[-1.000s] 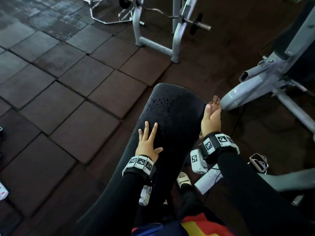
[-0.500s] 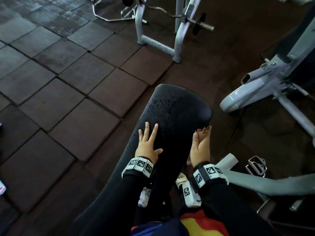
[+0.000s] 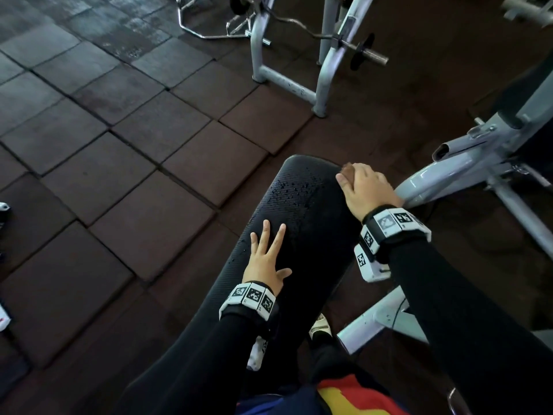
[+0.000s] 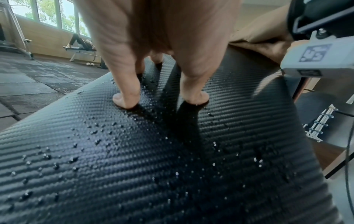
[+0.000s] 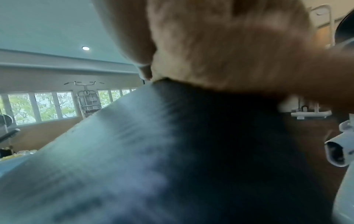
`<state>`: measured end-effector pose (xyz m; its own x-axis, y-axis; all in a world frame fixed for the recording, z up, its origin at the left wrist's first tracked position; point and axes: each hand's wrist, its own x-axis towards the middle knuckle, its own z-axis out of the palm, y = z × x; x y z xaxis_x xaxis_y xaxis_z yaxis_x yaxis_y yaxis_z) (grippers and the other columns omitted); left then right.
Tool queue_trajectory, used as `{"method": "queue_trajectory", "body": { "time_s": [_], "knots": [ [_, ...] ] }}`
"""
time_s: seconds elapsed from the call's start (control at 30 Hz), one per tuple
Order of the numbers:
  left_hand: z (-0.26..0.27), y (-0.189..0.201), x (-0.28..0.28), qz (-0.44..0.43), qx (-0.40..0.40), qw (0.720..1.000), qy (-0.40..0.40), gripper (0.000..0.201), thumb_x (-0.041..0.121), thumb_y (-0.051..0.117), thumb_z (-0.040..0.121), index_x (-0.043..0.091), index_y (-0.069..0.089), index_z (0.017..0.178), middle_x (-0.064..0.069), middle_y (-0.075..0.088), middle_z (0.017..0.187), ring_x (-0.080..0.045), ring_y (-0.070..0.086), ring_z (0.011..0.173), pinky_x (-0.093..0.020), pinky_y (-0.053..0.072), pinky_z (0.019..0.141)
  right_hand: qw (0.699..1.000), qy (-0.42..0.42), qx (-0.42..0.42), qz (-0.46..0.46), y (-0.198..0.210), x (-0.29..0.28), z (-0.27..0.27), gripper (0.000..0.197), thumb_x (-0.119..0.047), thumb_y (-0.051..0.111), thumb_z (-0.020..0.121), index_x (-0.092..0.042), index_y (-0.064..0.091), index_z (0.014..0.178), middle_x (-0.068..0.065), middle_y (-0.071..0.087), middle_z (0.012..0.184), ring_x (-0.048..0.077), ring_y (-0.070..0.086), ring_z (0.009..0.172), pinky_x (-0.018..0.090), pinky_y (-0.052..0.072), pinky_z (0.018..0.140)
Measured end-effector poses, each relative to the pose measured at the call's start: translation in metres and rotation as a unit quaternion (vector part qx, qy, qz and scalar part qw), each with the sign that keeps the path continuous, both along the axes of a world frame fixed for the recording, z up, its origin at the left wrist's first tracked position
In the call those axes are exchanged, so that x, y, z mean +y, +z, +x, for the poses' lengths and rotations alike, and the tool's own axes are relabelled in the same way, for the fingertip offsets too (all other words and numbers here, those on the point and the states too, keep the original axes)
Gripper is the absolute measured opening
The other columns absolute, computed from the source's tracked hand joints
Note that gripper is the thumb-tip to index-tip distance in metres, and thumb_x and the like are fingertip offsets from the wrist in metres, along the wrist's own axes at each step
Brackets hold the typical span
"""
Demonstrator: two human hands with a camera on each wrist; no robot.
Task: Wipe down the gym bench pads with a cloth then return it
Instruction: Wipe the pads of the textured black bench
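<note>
A black textured bench pad [image 3: 302,211] runs away from me, with water droplets beading near its far end [image 4: 86,144]. My left hand [image 3: 267,244] lies flat on the pad's middle, its fingers [image 4: 124,94] spread and pressing the surface. My right hand [image 3: 359,181] sits on the far right corner of the pad, curled over a bunched tan-brown cloth [image 3: 347,170]. That fuzzy cloth [image 5: 220,53] fills the top of the blurred right wrist view, pressed against the pad [image 5: 134,151].
A white rack [image 3: 299,85] with a curl bar and a small plate stands on the rubber floor tiles [image 3: 119,145] beyond the pad. A grey machine frame [image 3: 449,172] sits close on the right, and the bench's own white frame [image 3: 380,319] lies below my right arm.
My right hand with the cloth drew back along the pad's right side, then moved forward and up onto the far right corner. The left hand stayed flat in place.
</note>
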<state>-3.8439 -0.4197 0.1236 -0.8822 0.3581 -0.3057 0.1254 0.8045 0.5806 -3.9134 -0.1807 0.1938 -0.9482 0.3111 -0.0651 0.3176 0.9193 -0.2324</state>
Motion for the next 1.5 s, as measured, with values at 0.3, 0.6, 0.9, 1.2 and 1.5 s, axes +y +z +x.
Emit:
{"method": "queue_trajectory", "body": {
  "time_s": [0.3, 0.6, 0.9, 1.2, 1.5],
  "knots": [
    [0.000, 0.006, -0.021, -0.064, 0.013, 0.998, -0.007, 0.099, 0.045, 0.064, 0.085, 0.063, -0.022, 0.131, 0.031, -0.029, 0.144, -0.007, -0.012, 0.144, -0.030, 0.051, 0.089, 0.999, 0.051, -0.001, 0.017, -0.005, 0.000, 0.011, 0.062, -0.049, 0.034, 0.095, -0.024, 0.015, 0.149, -0.003, 0.011, 0.157, 0.024, 0.012, 0.143, 0.049, 0.012, 0.114],
    [-0.001, -0.006, -0.033, -0.027, -0.035, 0.999, 0.023, 0.107, 0.034, 0.068, 0.084, 0.074, -0.024, 0.119, 0.040, -0.028, 0.139, -0.021, -0.022, 0.142, -0.062, 0.036, 0.103, 0.999, 0.025, -0.001, 0.040, -0.001, -0.024, -0.010, 0.050, -0.047, 0.028, 0.096, -0.032, 0.023, 0.144, -0.002, 0.028, 0.150, 0.024, 0.029, 0.134, 0.049, 0.027, 0.106],
    [-0.001, -0.010, -0.037, -0.003, -0.040, 0.999, 0.021, 0.107, 0.030, 0.070, 0.083, 0.075, -0.020, 0.120, 0.044, -0.029, 0.137, -0.016, -0.026, 0.137, -0.065, 0.032, 0.103, 0.993, 0.105, -0.036, 0.038, 0.005, -0.052, -0.050, 0.049, -0.044, 0.031, 0.097, -0.032, 0.026, 0.144, -0.004, 0.027, 0.152, 0.023, 0.024, 0.138, 0.047, 0.021, 0.111],
    [-0.001, -0.014, -0.041, 0.017, -0.036, 0.999, 0.014, 0.104, 0.031, 0.069, 0.083, 0.073, -0.017, 0.123, 0.040, -0.027, 0.142, -0.016, -0.026, 0.140, -0.066, 0.029, 0.104, 0.993, 0.094, -0.029, 0.066, -0.003, -0.044, -0.039, 0.051, -0.045, 0.027, 0.098, -0.036, 0.017, 0.147, -0.004, 0.015, 0.156, 0.025, 0.014, 0.142, 0.047, 0.012, 0.115],
    [0.020, -0.031, -0.066, 0.055, -0.033, 0.995, 0.070, 0.095, 0.026, 0.072, 0.081, 0.049, 0.000, 0.139, 0.011, -0.010, 0.157, -0.015, -0.008, 0.146, -0.031, 0.010, 0.118, 0.961, 0.235, -0.072, 0.126, -0.022, -0.115, -0.039, 0.055, -0.040, 0.028, 0.098, -0.035, 0.007, 0.149, -0.003, -0.006, 0.158, 0.028, -0.010, 0.144, 0.051, -0.007, 0.113]
  ]
}}
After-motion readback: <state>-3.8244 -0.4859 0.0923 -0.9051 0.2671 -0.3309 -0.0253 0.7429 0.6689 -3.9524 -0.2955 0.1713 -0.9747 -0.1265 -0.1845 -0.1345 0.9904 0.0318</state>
